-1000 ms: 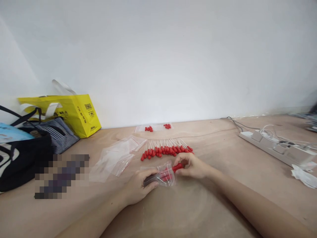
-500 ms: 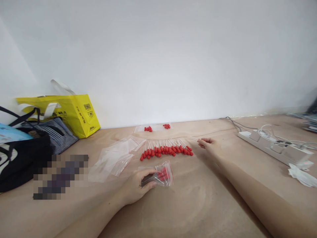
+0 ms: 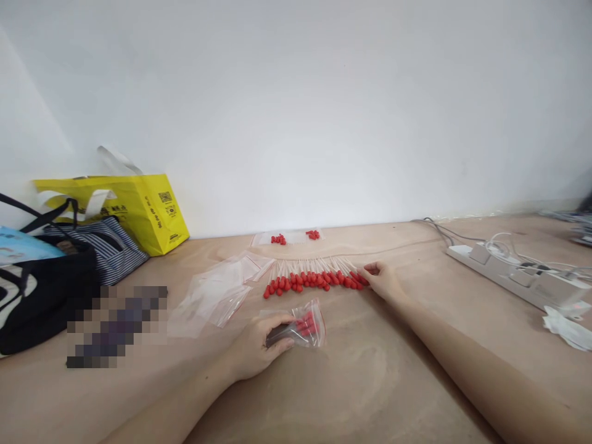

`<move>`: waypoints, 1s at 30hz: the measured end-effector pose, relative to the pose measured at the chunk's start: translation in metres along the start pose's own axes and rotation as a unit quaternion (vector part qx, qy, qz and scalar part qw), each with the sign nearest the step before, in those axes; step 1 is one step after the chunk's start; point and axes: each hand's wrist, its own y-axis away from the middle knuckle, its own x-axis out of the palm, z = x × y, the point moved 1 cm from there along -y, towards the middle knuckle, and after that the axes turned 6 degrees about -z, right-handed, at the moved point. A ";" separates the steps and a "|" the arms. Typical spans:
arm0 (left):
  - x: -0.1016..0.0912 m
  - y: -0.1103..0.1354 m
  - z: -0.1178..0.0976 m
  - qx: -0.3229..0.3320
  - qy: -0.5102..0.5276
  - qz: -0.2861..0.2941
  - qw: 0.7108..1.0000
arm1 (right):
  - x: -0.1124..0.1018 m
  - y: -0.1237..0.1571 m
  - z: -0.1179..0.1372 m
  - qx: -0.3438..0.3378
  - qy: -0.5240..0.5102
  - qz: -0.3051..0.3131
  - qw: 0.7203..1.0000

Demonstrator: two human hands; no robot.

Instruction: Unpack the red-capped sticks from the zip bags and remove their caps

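My left hand (image 3: 256, 348) is closed around a small clear zip bag (image 3: 319, 317) lying on the table. Red pieces show through its plastic, and something dark sits between my thumb and fingers. Beyond it, a row of white sticks with red tips (image 3: 314, 279) is fanned side by side, tips toward me. At the row's right end my right hand (image 3: 382, 280) pinches a red-tipped stick (image 3: 363, 279), partly covered by the fingers.
Flat clear zip bags (image 3: 203, 296) overlap left of the row. Another bag with red pieces (image 3: 278, 239) lies by the wall. A yellow bag (image 3: 157, 216) and a striped bag (image 3: 113, 246) stand at left. At right are a power strip (image 3: 490, 271) with cables and a crumpled tissue (image 3: 567, 327).
My right hand has moved left and slightly toward me, to the end of the row, where one more red tip now shows. My left hand keeps its hold on the bag.
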 end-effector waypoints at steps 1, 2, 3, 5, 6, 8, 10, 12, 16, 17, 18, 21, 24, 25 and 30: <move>0.000 0.000 0.000 0.001 0.002 0.000 1.000 | -0.001 0.000 0.001 -0.004 0.009 -0.003 1.000; 0.000 0.000 0.001 0.001 0.004 0.000 1.000 | -0.001 0.001 0.001 -0.008 0.017 -0.006 1.000; 0.001 0.000 0.001 -0.001 0.005 0.001 1.000 | -0.002 0.001 0.002 -0.012 0.022 -0.009 1.000; 0.001 0.000 0.002 -0.006 0.005 0.002 1.000 | -0.003 0.002 0.003 -0.020 0.029 -0.012 0.999; 0.001 0.000 0.002 -0.009 0.003 0.003 1.000 | -0.003 0.002 0.003 -0.025 0.030 -0.014 0.999; 0.001 0.000 0.001 -0.011 -0.001 0.005 1.000 | -0.003 0.003 0.005 -0.037 0.030 -0.015 0.999; 0.001 0.001 0.001 -0.010 -0.004 0.006 1.000 | -0.002 0.003 0.006 -0.051 0.030 -0.017 0.998; 0.001 0.000 0.001 -0.006 -0.003 0.007 1.000 | -0.001 0.004 0.008 -0.064 0.031 -0.021 0.997; 0.001 0.000 0.003 -0.008 -0.001 0.007 1.000 | 0.002 0.008 0.011 -0.108 0.036 0.000 0.993; 0.002 0.000 0.004 -0.009 0.000 0.009 1.000 | 0.002 0.008 0.011 -0.121 0.035 0.009 0.992; 0.002 0.000 0.004 -0.009 0.000 0.010 1.000 | 0.003 0.009 0.012 -0.131 0.033 0.015 0.991; 0.002 0.000 0.004 -0.003 0.000 0.009 1.000 | 0.001 0.012 0.014 -0.142 0.027 -0.006 0.989; 0.002 0.000 0.003 -0.002 -0.006 0.005 1.000 | -0.001 0.021 0.022 -0.169 0.015 -0.030 0.985; 0.002 0.000 0.002 -0.004 -0.009 0.003 1.000 | -0.001 0.027 0.026 -0.189 0.008 -0.005 0.982; 0.002 0.000 0.001 -0.005 -0.004 0.000 1.000 | 0.010 0.069 0.054 -0.334 0.028 0.247 0.909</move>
